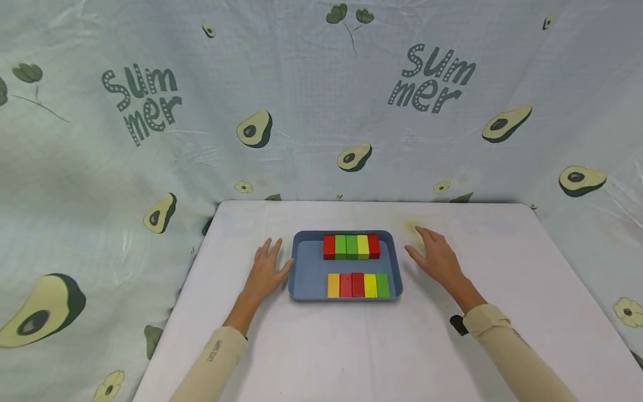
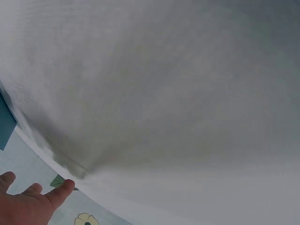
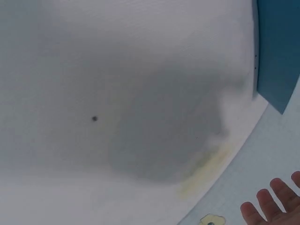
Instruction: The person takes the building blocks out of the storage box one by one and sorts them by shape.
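A blue-grey tray [image 1: 308,271] sits on the table with two rows of coloured blocks in it. The far row [image 1: 351,247] runs red, green, green, yellow, red. In the near row [image 1: 358,285] the blocks go orange, pinkish red, red, yellow, green. My left hand [image 1: 266,273] is at the tray's left side, fingers spread, thumb by the rim; whether it touches I cannot tell. To the right of the tray, my right hand [image 1: 439,261] is held apart from it with relaxed fingers and nothing in them. Each wrist view shows a corner of the blue tray wall [image 2: 5,123] [image 3: 277,51].
A white cloth covers the table [image 1: 341,352]. Behind it hangs a pale curtain [image 1: 311,72] printed with avocados and lettering. A yellowish stain [image 3: 206,171] marks the cloth near the far edge. Both forearms wear beige sleeves [image 1: 221,352].
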### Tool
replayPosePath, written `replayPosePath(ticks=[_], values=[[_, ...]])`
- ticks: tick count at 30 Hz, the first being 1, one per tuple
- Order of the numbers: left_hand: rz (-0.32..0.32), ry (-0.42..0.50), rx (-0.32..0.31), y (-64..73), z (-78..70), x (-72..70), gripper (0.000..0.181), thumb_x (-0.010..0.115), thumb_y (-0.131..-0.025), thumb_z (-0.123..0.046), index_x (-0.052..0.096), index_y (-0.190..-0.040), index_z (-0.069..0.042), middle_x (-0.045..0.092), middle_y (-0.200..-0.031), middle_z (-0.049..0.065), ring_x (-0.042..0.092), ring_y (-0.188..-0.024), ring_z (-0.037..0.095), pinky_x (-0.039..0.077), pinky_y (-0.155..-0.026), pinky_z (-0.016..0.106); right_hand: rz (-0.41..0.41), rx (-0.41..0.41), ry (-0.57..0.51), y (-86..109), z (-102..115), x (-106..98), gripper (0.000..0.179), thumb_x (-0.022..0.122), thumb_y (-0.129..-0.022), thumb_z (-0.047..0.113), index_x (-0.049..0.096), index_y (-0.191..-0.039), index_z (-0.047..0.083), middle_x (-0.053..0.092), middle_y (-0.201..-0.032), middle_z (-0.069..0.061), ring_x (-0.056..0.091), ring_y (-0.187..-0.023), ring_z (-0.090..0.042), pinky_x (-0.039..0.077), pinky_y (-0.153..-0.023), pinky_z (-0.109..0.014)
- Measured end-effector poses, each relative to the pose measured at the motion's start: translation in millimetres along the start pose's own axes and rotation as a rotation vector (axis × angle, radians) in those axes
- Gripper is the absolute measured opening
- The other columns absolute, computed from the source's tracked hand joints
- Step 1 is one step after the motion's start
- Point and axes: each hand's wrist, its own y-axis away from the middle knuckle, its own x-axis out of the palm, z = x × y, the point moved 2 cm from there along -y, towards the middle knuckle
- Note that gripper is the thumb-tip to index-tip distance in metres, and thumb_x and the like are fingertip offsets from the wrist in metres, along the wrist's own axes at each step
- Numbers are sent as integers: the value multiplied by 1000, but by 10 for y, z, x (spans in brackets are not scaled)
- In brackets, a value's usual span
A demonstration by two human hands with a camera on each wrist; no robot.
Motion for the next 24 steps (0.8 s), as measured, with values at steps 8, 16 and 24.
replayPosePath(ticks=[8, 16, 24], values=[[-30, 53, -14, -44, -31, 47, 66, 64, -87, -29, 39, -141, 2, 37, -136, 28, 39, -121, 45, 35, -98, 51, 10, -14, 9, -56, 187, 48, 65, 64, -88, 33, 40, -140, 2, 44, -135, -24, 41, -121, -40, 38, -94, -54], [-41, 72, -55, -51, -78, 84, 56, 65, -87, -26, 49, -134, 1, 46, -122, 23, 51, -104, 39, 43, -87, 47, 29, -25, 0, -98, 286, 116, 64, 66, -87, 32, 42, -139, 3, 46, -133, -24, 43, -119, -39, 40, -93, -53], [-64, 133, -60, -62, -87, 109, 54, 68, -85, -22, 51, -132, 1, 49, -117, 23, 54, -103, 36, 44, -88, 45, 20, -70, -31, -119, 380, 128, 60, 67, -86, 30, 45, -137, 4, 47, -130, -22, 45, -116, -37, 41, -93, -51]])
